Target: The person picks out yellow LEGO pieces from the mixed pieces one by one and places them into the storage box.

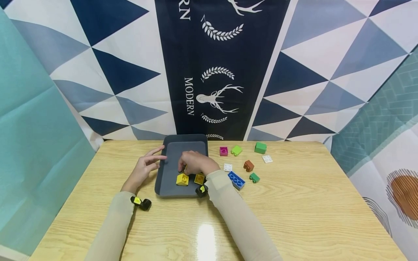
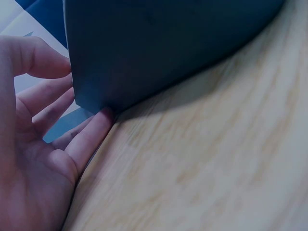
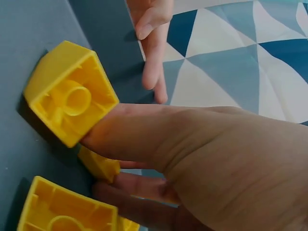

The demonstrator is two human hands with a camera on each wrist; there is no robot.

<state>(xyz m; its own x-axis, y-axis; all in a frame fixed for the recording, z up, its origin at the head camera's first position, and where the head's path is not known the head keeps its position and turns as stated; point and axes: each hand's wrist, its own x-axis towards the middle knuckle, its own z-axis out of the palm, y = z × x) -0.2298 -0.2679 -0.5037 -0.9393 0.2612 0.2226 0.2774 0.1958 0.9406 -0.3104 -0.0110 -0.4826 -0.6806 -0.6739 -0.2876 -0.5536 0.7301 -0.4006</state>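
A dark grey tray [image 1: 158,186] lies on the table with yellow toy bricks in it. My left hand [image 1: 143,169] is at the tray's left side, its fairly straight fingers touching the rim and outer wall. Inside the tray, my right hand [image 1: 195,162] pinches a small yellow brick [image 3: 98,164] between thumb and fingers, mostly hidden by the hand in the head view. Close by the thumb sits a yellow sloped brick [image 3: 72,94], its hollow underside showing. Another yellow brick [image 1: 199,179] lies hollow side up near the right wrist.
Right of the tray are scattered a magenta brick [image 1: 223,151], a lime brick [image 1: 236,150], green bricks [image 1: 260,147], white bricks [image 1: 228,167], a brown brick [image 1: 248,166] and a long blue brick [image 1: 236,180]. A patterned cloth [image 1: 130,72] hangs behind the table.
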